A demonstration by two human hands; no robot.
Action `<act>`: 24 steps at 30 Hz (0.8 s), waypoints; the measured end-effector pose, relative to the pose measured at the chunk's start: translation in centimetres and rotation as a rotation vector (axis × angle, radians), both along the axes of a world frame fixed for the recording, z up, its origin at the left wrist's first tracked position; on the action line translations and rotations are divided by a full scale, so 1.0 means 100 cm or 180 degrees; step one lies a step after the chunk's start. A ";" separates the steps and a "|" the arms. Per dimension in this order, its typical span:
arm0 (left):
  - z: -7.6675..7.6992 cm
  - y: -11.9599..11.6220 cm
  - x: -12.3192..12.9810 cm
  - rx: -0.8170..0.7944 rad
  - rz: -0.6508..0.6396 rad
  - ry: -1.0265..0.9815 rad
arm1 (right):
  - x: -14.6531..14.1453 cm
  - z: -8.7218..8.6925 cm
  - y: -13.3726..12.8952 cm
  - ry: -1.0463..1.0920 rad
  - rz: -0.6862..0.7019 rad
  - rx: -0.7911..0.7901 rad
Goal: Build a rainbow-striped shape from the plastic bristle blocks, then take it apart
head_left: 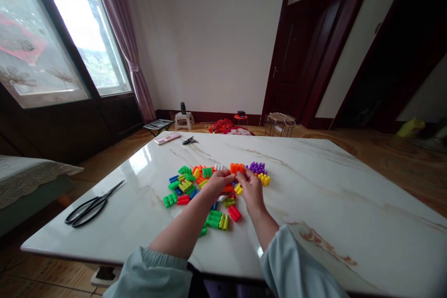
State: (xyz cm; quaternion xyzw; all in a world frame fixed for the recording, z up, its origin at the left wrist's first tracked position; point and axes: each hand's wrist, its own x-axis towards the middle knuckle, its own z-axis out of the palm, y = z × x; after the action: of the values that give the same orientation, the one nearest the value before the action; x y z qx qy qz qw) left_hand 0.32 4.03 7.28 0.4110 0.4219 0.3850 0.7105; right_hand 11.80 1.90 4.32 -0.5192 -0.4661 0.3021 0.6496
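Note:
Both hands meet over a pile of coloured plastic blocks on a white marbled table (307, 172). My left hand (220, 183) and my right hand (250, 187) pinch an orange block (237, 167) between them, their fingertips on its lower edge. Purple blocks (257, 167) and a yellow block (264, 179) lie just right of my right hand. Green blocks (170, 200), a red block (183, 200) and several others spread to the left. Nearer the front edge are green blocks (214, 219) and a red block (234, 213). My hands hide part of the pile.
Black-handled scissors (94, 206) lie at the table's left. A pink phone-like object (167, 138) and a small dark tool (189, 140) are near the far edge. Beyond stand a white stool (184, 121), a red stool (240, 118) and a round stool (280, 118).

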 end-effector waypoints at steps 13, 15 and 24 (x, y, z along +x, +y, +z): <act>0.016 -0.007 -0.003 0.0118 0.0499 0.0382 | 0.003 -0.001 0.003 -0.0299 0.0037 -0.0010; 0.015 -0.008 -0.003 0.0110 0.0434 0.0402 | 0.002 0.003 0.001 -0.0023 0.0029 0.0011; 0.008 -0.008 0.000 0.0128 -0.0017 0.0533 | 0.008 0.015 -0.005 0.0684 0.0167 -0.0101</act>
State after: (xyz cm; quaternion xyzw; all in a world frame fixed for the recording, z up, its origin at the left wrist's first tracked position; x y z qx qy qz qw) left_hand 0.35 3.24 8.07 0.4571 0.4709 0.3558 0.6653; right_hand 12.55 1.45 5.81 -0.4816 -0.4024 0.3802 0.6794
